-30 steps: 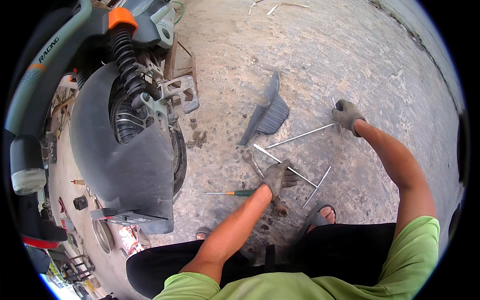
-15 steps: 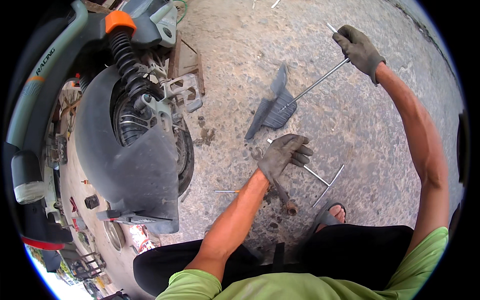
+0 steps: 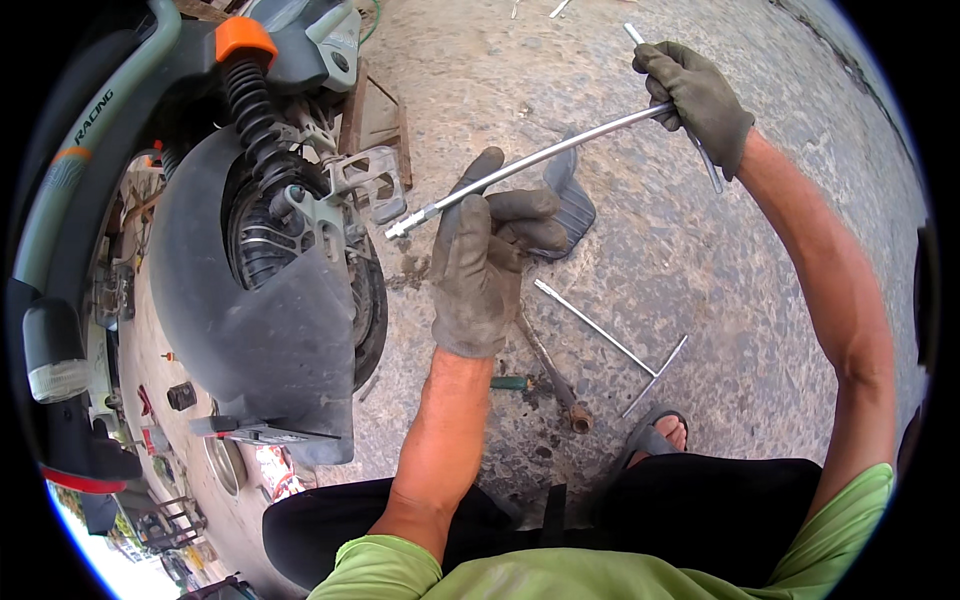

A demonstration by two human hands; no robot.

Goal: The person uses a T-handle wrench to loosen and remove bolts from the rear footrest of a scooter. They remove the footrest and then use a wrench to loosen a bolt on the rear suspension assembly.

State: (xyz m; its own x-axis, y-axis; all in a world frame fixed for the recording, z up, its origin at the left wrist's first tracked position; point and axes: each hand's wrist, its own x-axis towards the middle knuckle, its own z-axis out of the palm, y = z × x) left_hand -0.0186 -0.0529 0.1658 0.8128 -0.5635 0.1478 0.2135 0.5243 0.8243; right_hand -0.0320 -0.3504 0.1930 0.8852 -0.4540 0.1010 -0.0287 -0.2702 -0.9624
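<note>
My gloved right hand, up at the upper right, is closed around the crossbar of a T-handle socket wrench. The silver shaft slants down to the left, with its socket end near the scooter's rear wheel. Below that shaft my gloved left hand is raised, its fingers apart; the index finger lies behind the shaft. Whether the left fingers touch it, I cannot tell. A ribbed black plastic piece rests on the ground, partly hidden by the left hand.
Another T-handle wrench lies on the stained concrete. Nearer me are a rusty wrench and a green-handled tool. At left stands the scooter with its dark fender and black shock spring. My sandalled foot is close by.
My right hand has moved slightly left, swinging the wrench's socket end up and left off the plastic piece. My left hand has risen leftward from above the other T-handle wrench to the shaft.
</note>
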